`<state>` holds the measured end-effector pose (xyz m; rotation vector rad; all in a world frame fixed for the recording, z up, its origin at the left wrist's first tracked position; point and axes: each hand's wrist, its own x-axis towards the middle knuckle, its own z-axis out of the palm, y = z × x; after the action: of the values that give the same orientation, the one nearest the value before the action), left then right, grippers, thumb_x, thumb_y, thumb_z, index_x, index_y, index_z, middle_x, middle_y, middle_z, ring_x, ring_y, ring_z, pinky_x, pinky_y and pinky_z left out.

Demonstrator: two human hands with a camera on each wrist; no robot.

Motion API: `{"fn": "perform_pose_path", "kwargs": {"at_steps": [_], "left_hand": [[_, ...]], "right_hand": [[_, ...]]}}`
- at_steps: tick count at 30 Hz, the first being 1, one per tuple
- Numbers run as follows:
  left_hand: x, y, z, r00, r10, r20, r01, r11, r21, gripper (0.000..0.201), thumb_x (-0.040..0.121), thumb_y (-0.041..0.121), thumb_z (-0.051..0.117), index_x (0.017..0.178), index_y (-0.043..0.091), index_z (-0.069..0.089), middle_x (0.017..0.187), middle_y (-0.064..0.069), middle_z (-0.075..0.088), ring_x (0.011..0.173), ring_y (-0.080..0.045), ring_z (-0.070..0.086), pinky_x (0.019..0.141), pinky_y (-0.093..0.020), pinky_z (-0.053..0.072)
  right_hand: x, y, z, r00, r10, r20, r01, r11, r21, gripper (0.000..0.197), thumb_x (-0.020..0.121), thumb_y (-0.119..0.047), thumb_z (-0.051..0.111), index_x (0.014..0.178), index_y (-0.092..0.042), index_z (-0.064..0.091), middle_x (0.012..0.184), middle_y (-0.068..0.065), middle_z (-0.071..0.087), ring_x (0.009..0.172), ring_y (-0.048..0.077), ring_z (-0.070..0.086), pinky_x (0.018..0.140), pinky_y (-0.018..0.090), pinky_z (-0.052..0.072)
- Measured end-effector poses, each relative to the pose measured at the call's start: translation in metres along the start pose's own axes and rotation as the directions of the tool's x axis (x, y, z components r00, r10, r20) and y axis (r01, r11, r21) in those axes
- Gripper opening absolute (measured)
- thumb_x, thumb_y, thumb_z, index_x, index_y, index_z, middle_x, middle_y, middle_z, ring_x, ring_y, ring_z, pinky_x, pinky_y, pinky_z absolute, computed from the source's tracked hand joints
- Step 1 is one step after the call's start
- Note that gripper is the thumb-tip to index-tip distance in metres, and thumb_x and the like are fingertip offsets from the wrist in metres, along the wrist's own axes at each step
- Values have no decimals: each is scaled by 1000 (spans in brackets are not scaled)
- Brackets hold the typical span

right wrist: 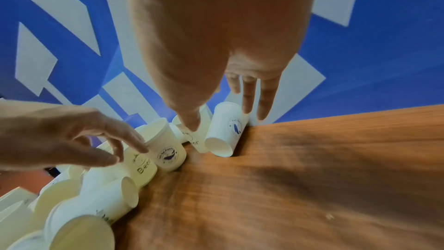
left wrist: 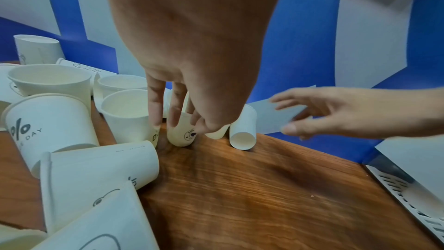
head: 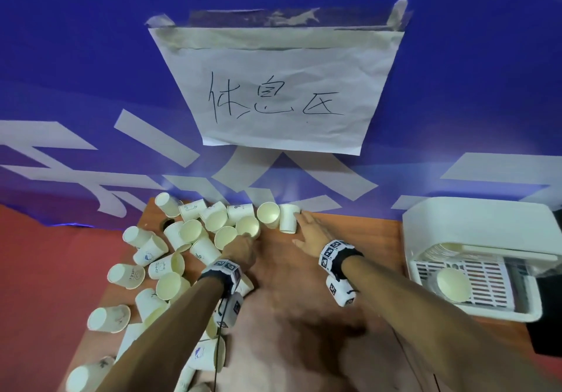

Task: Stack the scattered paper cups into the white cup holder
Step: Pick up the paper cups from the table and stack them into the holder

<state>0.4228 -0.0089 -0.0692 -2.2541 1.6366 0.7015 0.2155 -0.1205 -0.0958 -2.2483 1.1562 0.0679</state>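
Paper cups [head: 194, 239] lie scattered across the bench's [head: 298, 306] far-left part. The left hand [head: 240, 250] reaches into them; its wrist view shows curled fingers [left wrist: 153, 105] gripping one cup [left wrist: 180, 132]. The right hand [head: 313, 232], fingers straight, touches an overturned cup [head: 288, 218] against the blue wall [head: 91, 72]. Only the head view shows the white cup holder [head: 474, 257] at the right edge, with bare bench between.

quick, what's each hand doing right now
Left hand: fingers curled round an upright paper cup.
Right hand: open, fingers straight, reaching an upside-down cup.
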Motion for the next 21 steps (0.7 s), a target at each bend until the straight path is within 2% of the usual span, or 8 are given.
{"fn": "perform_pose_path", "kwargs": {"at_steps": [5, 7, 9, 11, 14, 16, 18, 21], "left_hand": [[-6, 1, 4, 995, 81, -57, -86, 993, -86, 34, 91, 11, 48, 121, 13, 64, 119, -9, 64, 108, -32, 64, 89, -43, 54], [-8, -2, 7, 996, 73, -45, -78, 991, -109, 35, 88, 19, 47, 117, 12, 64, 115, -9, 68, 105, -32, 67, 88, -41, 55], [-11, -4, 10, 998, 65, -26, -67, 991, -114, 35, 88, 23, 46, 117, 12, 63, 112, -11, 70, 102, -33, 68, 85, -40, 56], [-16, -2, 11, 996, 86, -15, -87, 992, -89, 33, 89, 21, 49, 118, 13, 62, 109, -12, 71, 97, -34, 68, 79, -38, 55], [-20, 2, 15, 991, 131, 3, -131, 990, -43, 33, 90, 20, 50, 121, 15, 61, 110, -13, 70, 94, -34, 68, 71, -36, 52], [-23, 9, 14, 983, 176, 48, -176, 984, 7, 32, 93, 19, 50, 122, 11, 62, 116, -15, 68, 99, -36, 67, 71, -38, 48], [-29, 17, 10, 975, 199, 99, -202, 979, 30, 30, 96, 14, 50, 122, 5, 62, 119, -19, 66, 106, -38, 65, 79, -42, 50], [-32, 22, 8, 980, 165, 112, -170, 985, 35, 31, 99, 14, 48, 125, 2, 59, 119, -20, 66, 110, -36, 64, 85, -42, 51]], "right_hand": [[44, -22, -11, 1000, 18, -16, -17, 998, 53, 73, 81, -40, 74, 145, -23, 43, 140, 10, 50, 126, 33, 50, 104, 43, 44], [58, -29, -7, 999, 30, 22, -31, 999, 36, 60, 74, -47, 67, 131, -33, 54, 126, 7, 60, 114, 31, 59, 91, 39, 50], [65, -34, -3, 996, 72, 61, -74, 997, 26, 46, 70, -37, 58, 116, -36, 60, 116, 6, 63, 105, 31, 63, 79, 34, 50], [64, -31, 2, 988, 135, 78, -140, 988, 70, 52, 68, -27, 58, 120, -30, 58, 117, 8, 60, 106, 33, 62, 80, 35, 51], [57, -17, 16, 974, 219, 58, -226, 964, 143, 77, 76, -19, 75, 143, -18, 38, 131, 15, 49, 116, 35, 57, 94, 40, 50], [52, -9, 23, 965, 263, 20, -261, 941, 213, 63, 84, -13, 72, 139, -10, 42, 128, 18, 54, 116, 36, 57, 95, 40, 48], [45, -8, 23, 952, 305, 12, -293, 904, 312, 48, 87, -12, 71, 129, -7, 48, 122, 17, 58, 113, 35, 58, 91, 35, 46], [38, -7, 25, 949, 311, 49, -289, 801, 524, 37, 83, -9, 75, 111, -17, 53, 118, 12, 61, 99, 29, 64, 79, 28, 47]]}}
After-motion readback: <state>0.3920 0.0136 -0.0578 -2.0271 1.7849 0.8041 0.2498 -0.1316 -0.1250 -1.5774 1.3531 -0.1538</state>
